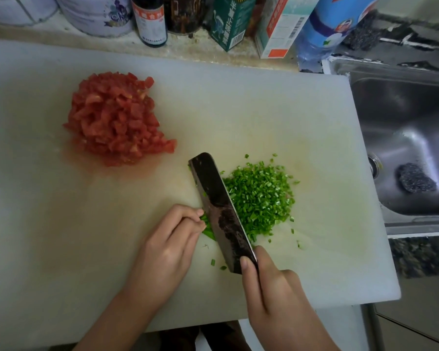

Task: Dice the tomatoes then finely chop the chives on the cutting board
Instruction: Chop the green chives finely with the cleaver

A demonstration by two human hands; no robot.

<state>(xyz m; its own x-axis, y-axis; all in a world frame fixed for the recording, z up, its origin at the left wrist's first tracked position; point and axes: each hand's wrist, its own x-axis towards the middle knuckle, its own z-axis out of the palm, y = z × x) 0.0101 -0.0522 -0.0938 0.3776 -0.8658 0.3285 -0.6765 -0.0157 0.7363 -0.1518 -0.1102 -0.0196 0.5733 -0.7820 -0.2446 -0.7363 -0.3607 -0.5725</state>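
Chives (208, 229) pinched by left grip (167, 249) just left of cleaver (221, 209), which right grip (271, 295) clasps.

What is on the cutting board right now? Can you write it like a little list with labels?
cutting board: white, beside the sink
diced tomatoes: red pile, far left
cleaver: dark blade, near the board's middle
chopped chives: green pile right of the blade
uncut chives: short stub left of the blade
left hand: fingers curled, holding the stub
right hand: grips the cleaver
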